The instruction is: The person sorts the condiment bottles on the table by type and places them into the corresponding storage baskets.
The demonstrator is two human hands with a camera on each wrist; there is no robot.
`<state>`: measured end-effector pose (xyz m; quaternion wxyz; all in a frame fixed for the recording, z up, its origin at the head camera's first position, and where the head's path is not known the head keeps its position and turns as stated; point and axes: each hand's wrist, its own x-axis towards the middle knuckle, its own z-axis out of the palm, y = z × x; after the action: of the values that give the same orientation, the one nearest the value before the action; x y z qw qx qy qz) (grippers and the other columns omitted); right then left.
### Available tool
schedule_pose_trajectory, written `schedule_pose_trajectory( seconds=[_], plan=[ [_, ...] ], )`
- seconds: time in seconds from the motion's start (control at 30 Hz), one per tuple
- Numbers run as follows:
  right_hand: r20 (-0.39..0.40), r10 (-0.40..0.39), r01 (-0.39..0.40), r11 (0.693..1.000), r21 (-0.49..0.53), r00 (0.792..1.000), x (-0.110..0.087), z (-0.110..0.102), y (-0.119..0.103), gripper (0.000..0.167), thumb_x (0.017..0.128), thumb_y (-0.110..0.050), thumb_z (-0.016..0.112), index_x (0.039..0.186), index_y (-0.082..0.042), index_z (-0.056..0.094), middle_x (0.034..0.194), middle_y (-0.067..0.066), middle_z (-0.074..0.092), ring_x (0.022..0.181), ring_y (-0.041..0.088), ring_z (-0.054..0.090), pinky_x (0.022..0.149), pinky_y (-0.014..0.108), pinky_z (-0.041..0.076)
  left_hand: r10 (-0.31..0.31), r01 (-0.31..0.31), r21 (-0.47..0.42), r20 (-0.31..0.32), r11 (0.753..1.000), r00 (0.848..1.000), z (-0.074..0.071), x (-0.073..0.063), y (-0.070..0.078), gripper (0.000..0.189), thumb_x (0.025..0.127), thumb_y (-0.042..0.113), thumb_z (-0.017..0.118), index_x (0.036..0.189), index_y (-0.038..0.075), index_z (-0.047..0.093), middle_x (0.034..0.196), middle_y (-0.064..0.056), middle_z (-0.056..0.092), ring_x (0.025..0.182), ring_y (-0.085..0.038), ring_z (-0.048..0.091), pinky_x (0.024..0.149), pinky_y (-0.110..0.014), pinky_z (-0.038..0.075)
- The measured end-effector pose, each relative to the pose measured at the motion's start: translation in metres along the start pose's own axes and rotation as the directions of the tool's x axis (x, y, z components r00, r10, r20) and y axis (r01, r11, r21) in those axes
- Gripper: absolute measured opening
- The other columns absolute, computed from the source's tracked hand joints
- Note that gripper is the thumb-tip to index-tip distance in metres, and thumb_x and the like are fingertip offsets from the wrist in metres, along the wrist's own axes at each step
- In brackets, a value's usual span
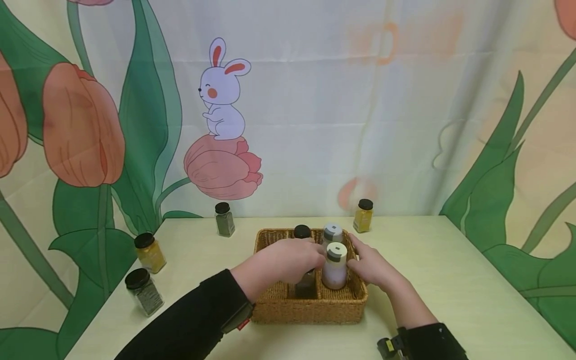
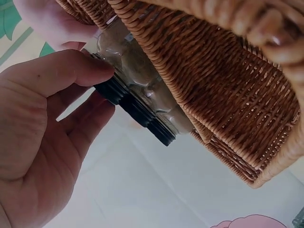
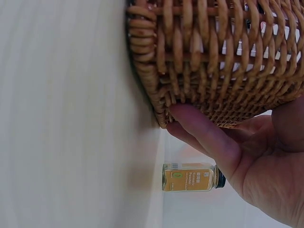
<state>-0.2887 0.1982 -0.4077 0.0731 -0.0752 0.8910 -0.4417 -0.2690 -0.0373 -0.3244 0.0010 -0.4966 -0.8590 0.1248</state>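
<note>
A wicker basket (image 1: 310,312) with compartments stands on the table. My left hand (image 1: 288,257) reaches over its middle compartment. In the left wrist view, the thumb and fingers pinch the black lid (image 2: 110,91) of a clear spice jar, at the end of a row of similar jars (image 2: 137,66). My right hand (image 1: 371,260) grips the basket's right wall, fingers along the outside and thumb at the rim. Beside it, in the right compartment, stand a white-capped shaker bottle (image 1: 335,275) and a grey-capped one (image 1: 333,232). The left hand partly hides the middle compartment in the head view.
Yellow-labelled jars stand at the back right (image 1: 363,217) and the left (image 1: 152,257). In the right wrist view, the back-right jar (image 3: 190,179) reads turmeric powder. Jars with green-grey contents stand at the back left (image 1: 224,222) and the front left (image 1: 146,295). A printed curtain (image 1: 306,125) hangs behind.
</note>
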Motion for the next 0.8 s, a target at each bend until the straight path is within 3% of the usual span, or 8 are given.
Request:
schedule_pose_trajectory(
  seconds=[0.23,0.53,0.63,0.8],
  plan=[
    [-0.003,0.001,-0.001,1.0,-0.006,1.0,0.001,0.001,0.002,0.084,0.091,-0.002,0.052,0.165,-0.009,0.013,0.154,0.035,0.034,0.048,0.016,0.043,0.046,0.031,0.041,-0.045,0.045,-0.036,-0.017,0.998,0.999,0.002,-0.003,0.002,0.029,0.091,0.002,0.073,0.113,0.021,0.077,0.122,0.006,0.062,0.107,-0.012,0.057,0.086,-0.022,0.05],
    [0.0,0.006,-0.006,1.0,-0.011,1.0,0.002,0.0,0.002,0.084,0.091,-0.002,0.052,0.165,-0.009,0.013,0.154,0.037,0.034,0.049,0.016,0.043,0.047,0.031,0.041,-0.058,0.055,-0.064,-0.052,0.996,0.997,0.006,-0.006,0.0,0.033,0.09,0.0,0.073,0.113,0.022,0.076,0.122,0.006,0.062,0.111,-0.012,0.058,0.091,-0.023,0.05],
    [0.001,0.007,-0.007,1.0,-0.009,1.0,0.002,0.0,0.002,0.084,0.091,-0.002,0.052,0.165,-0.009,0.013,0.154,0.037,0.034,0.049,0.016,0.043,0.047,0.031,0.041,-0.06,0.056,-0.067,-0.072,0.996,0.996,0.006,-0.007,0.0,0.034,0.089,-0.001,0.074,0.114,0.023,0.076,0.123,0.007,0.062,0.111,-0.012,0.058,0.091,-0.023,0.05],
    [-0.005,-0.001,0.001,1.0,-0.008,1.0,0.002,0.001,0.003,0.084,0.09,-0.002,0.052,0.165,-0.009,0.014,0.154,0.037,0.033,0.048,0.015,0.042,0.047,0.031,0.041,-0.055,0.047,-0.071,-0.123,0.996,0.991,0.004,-0.011,-0.004,0.029,0.088,0.005,0.074,0.111,0.024,0.075,0.108,0.008,0.062,0.096,-0.01,0.056,0.081,-0.022,0.049]
  ],
)
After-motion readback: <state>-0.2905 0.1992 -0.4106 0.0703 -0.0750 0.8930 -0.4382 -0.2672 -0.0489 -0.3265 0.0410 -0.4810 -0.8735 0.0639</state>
